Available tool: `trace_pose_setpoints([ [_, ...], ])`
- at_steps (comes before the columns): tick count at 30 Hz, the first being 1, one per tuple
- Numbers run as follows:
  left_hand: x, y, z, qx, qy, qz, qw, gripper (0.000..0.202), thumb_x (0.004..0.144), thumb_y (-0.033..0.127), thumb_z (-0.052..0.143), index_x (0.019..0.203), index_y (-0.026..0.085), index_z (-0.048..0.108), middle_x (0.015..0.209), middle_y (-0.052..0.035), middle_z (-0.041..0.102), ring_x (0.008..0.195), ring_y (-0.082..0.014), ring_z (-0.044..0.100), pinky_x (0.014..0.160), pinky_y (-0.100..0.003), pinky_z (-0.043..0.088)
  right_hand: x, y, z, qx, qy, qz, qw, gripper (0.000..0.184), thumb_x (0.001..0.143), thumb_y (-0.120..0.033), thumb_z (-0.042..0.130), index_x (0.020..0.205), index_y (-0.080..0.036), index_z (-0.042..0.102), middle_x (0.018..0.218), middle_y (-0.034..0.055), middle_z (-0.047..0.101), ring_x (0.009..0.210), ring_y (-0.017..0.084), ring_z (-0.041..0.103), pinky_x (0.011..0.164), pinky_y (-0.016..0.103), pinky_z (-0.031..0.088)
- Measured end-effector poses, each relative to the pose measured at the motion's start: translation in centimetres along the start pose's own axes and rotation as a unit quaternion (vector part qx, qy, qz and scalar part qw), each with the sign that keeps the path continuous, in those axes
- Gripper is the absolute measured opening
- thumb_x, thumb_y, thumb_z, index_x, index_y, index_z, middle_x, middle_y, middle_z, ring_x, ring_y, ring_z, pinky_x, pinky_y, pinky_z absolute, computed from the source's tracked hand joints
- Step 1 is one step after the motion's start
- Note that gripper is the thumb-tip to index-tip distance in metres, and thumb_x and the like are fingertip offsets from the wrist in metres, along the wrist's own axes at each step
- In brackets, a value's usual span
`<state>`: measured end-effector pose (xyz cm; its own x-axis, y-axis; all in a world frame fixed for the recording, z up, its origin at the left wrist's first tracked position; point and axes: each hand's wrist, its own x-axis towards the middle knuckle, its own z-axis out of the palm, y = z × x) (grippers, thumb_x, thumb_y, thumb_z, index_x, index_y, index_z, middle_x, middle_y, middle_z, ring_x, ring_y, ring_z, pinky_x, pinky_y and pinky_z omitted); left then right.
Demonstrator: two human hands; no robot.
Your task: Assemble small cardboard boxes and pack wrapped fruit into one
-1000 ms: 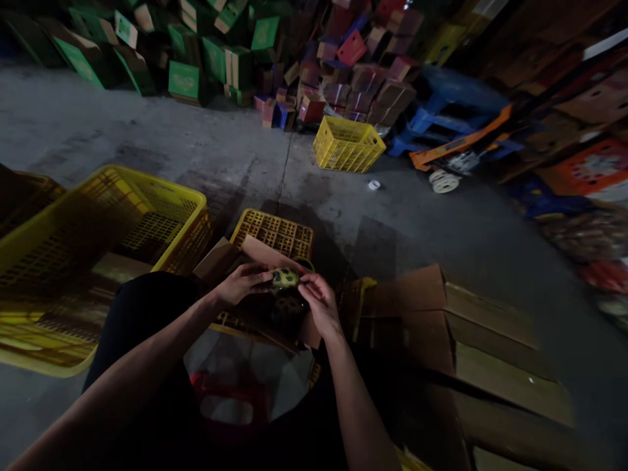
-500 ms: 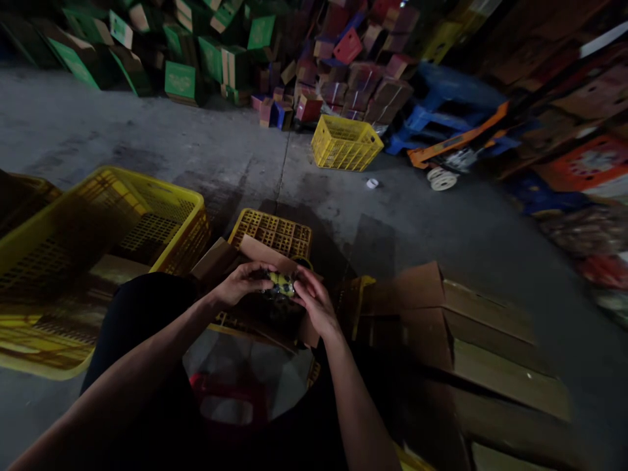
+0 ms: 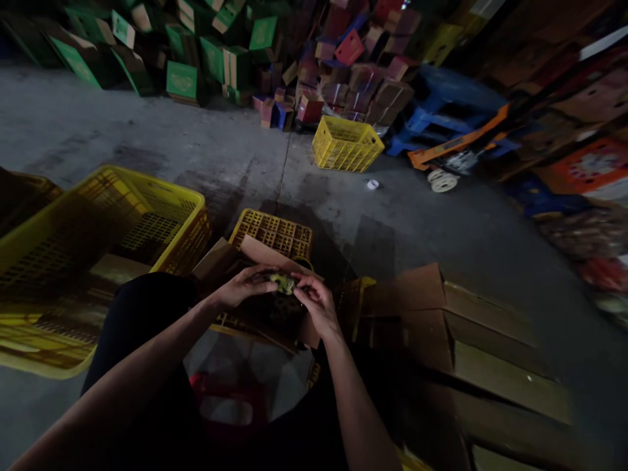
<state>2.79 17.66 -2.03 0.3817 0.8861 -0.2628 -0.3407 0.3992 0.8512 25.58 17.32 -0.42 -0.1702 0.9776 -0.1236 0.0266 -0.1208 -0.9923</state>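
Observation:
Between my two hands is a small yellow-green and dark thing in what looks like clear plastic wrap [image 3: 283,282]; its kind is too dim to make out. My left hand [image 3: 244,286] grips its left end between thumb and fingers. At the right end, the thumb and fingers of my right hand [image 3: 315,301] pinch it. Below both hands lies an open cardboard box [image 3: 267,252] with raised flaps, its inside mostly in shadow. The box rests on an overturned-looking yellow crate [image 3: 275,229].
A large yellow crate [image 3: 181,196] stands at my left. Flattened cardboard boxes [image 3: 490,353] lie at my right. Farther off are another yellow crate [image 3: 346,147], an orange pallet jack [image 3: 458,140], blue pallets [image 3: 451,91] and piled green boxes [image 3: 182,80]. A red stool [image 3: 230,386] shows beneath me.
The wrapped thing has been turned slightly and shows less of its face. My right fingers have shifted on its end; both hands stay over the box.

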Motion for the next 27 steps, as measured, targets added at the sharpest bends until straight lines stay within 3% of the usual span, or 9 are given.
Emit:
trace_pose_setpoints([
  [4,-0.2,-0.4,0.0,-0.027,0.012,-0.054,0.998,0.051,0.073,0.033,0.090,0.120,0.019,0.073,0.126,-0.0114,0.072,0.116,-0.0273,0.068,0.105,-0.047,0.052,-0.2,-0.4,0.3,-0.013,-0.015,-0.006,1.000,0.012,0.074,-0.032,0.077,0.077,-0.026,0.067,0.133,0.0065,0.070,0.130,0.031,0.059,0.106,0.047,0.046],
  [10,0.3,-0.9,-0.9,0.007,0.023,-0.024,0.999,0.063,0.066,0.029,0.095,0.123,0.017,0.072,0.109,-0.0080,0.078,0.099,-0.0247,0.073,0.102,-0.045,0.052,-0.1,-0.3,0.5,-0.015,-0.023,-0.004,1.000,0.008,0.074,-0.025,0.073,0.081,-0.026,0.069,0.149,0.0047,0.058,0.143,0.030,0.046,0.112,0.047,0.042],
  [14,0.7,-0.8,-1.3,0.070,0.031,0.058,0.995,0.056,0.067,0.028,0.093,0.120,0.020,0.075,0.125,-0.0087,0.073,0.113,-0.0285,0.067,0.106,-0.044,0.049,0.2,0.3,0.0,0.033,0.008,-0.018,0.999,0.031,0.078,-0.030,0.070,0.109,-0.030,0.071,0.145,0.0025,0.062,0.140,0.027,0.051,0.117,0.046,0.038],
  [16,0.7,-0.6,-1.3,0.103,0.029,0.095,0.990,0.052,0.067,0.027,0.092,0.117,0.022,0.077,0.131,-0.0088,0.070,0.123,-0.0303,0.062,0.110,-0.043,0.045,0.2,0.6,-0.2,0.051,0.015,0.007,0.999,0.040,0.082,-0.037,0.071,0.122,-0.033,0.068,0.143,0.0023,0.063,0.137,0.026,0.054,0.114,0.045,0.043],
  [22,0.5,0.1,-0.7,0.142,-0.019,0.135,0.980,0.045,0.071,0.026,0.089,0.114,0.025,0.078,0.143,-0.0075,0.061,0.136,-0.0312,0.052,0.118,-0.045,0.036,-0.1,1.0,0.1,0.061,-0.004,0.088,0.994,0.057,0.078,-0.044,0.080,0.132,-0.041,0.063,0.146,-0.0006,0.060,0.131,0.026,0.058,0.095,0.039,0.059],
  [27,0.4,-0.7,-0.5,0.041,0.006,0.091,0.995,0.078,0.067,0.020,0.091,0.138,0.028,0.061,0.139,-0.0084,0.064,0.130,-0.0300,0.057,0.109,-0.041,0.045,-0.1,1.3,0.0,0.053,-0.008,0.046,0.997,0.064,0.076,-0.035,0.084,0.135,-0.040,0.061,0.146,-0.0003,0.060,0.131,0.025,0.059,0.105,0.040,0.054],
])
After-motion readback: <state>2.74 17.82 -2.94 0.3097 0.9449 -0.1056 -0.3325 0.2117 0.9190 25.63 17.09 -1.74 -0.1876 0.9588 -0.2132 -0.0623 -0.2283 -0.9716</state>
